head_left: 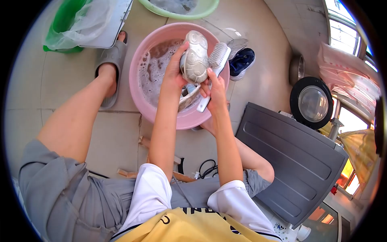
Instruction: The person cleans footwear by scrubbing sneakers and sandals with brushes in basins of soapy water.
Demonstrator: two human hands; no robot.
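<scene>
My left hand (174, 72) is closed around a pale shoe (195, 60), its patterned sole turned up toward me. In my right hand (215, 90) is a white scrubbing brush (219, 57), with its bristles facing up beside the sole and its handle slanting down to the left. Both hands are over a pink basin (136, 86) of brownish, sudsy water (155, 66). Another light-coloured shoe (188, 99) rests partly in the basin below my hands, mostly hidden by them.
A dark blue shoe (242, 62) sits right of the basin. A green basin (181, 15) with suds stands beyond it. At the upper left is a green bin (60, 30) with a plastic bag. A dark grey washing machine (288, 157) stands at my right.
</scene>
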